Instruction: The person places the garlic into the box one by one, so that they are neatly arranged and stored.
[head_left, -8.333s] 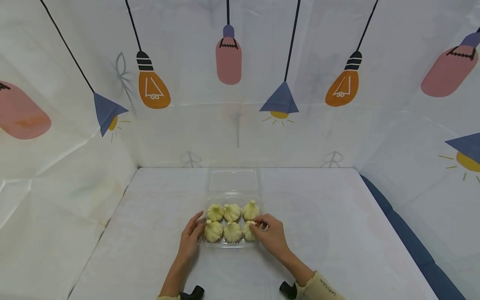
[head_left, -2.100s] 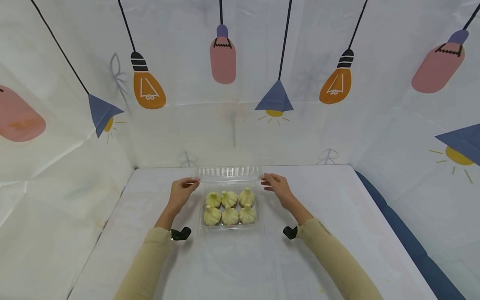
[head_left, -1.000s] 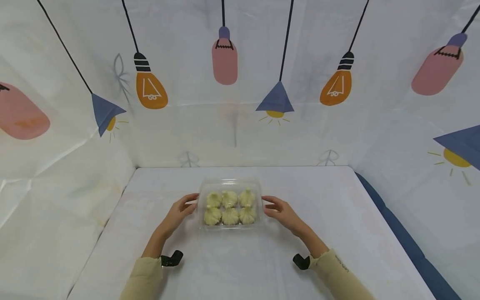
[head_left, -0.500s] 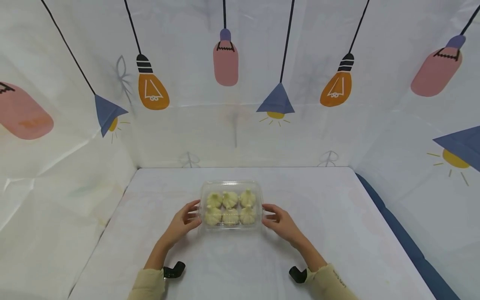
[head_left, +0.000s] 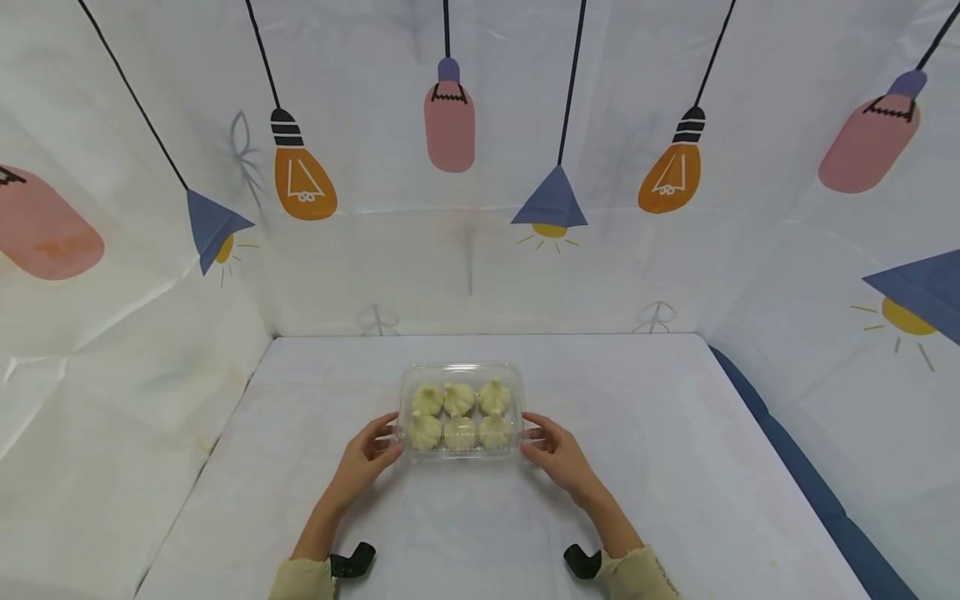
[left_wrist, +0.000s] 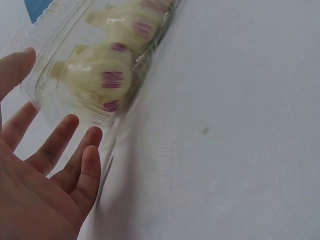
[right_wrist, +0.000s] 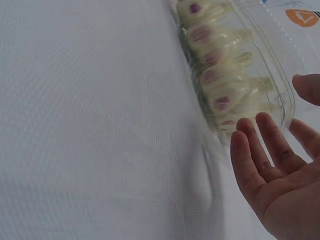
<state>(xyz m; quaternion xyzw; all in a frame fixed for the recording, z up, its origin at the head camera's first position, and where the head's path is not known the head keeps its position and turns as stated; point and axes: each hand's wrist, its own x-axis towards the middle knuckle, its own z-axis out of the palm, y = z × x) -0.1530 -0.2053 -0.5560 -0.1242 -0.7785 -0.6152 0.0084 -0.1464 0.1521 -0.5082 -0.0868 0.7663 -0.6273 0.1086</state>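
Observation:
A clear plastic clamshell box (head_left: 461, 368) stands on the table with its lid down over several pale garlic bulbs (head_left: 459, 400) in two rows. Purple patches mark the bulbs (left_wrist: 100, 75) in the left wrist view. At the box's left side is my left hand (head_left: 362, 457), fingers spread and loosely bent along the wall, thumb near the front corner. My right hand (head_left: 564, 460) mirrors it on the right side. In the right wrist view the fingertips of that hand (right_wrist: 285, 180) lie close against the plastic; firm contact cannot be made out.
The box rests on a white-covered table (head_left: 637, 400). Behind it rises a pale sheet (head_left: 390, 267) printed with hanging lamps, which also runs along both sides. A dark blue edge (head_left: 795, 467) shows at the table's right.
Earlier the lid stood open and my right hand pinched a bulb. Both hands then swung the lid over to the front. Since then they have slid down the sides toward the near corners.

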